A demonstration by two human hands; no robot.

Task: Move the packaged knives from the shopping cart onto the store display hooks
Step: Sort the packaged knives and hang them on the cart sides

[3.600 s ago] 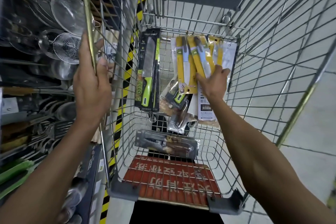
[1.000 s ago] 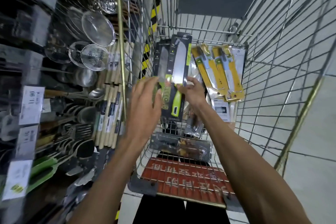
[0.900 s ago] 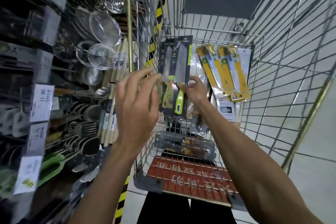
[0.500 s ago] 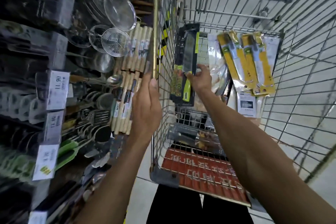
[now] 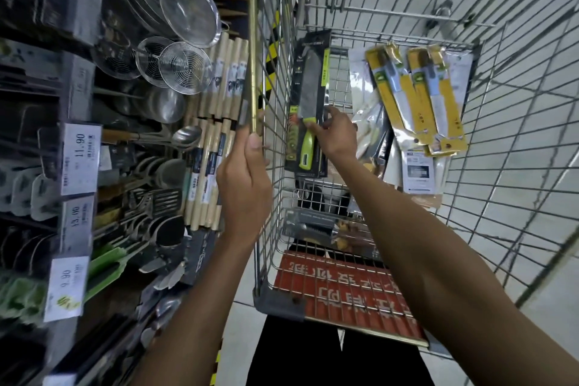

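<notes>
Left hand (image 5: 244,188) now gripping cart rim (image 5: 252,41), right hand (image 5: 336,131) pinching knife pack (image 5: 310,78) (tiled floor (image 5: 548,307), utensil shelves (image 5: 80,84))

Open top over the shopping cart (image 5: 517,135) — its wire left wall (image 5: 273,88) before a seemingly full utensil display (image 5: 141,110).

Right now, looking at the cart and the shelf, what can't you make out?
- Head view: display hooks, hidden behind the hanging utensils at left.
- Head view: print on the green-handled knife pack, too small; the right hand covers its middle.
- Head view: clear pack low in the cart, contents unclear behind the wires.
- Head view: fingertips of the left hand, hidden behind the cart rim.
</notes>
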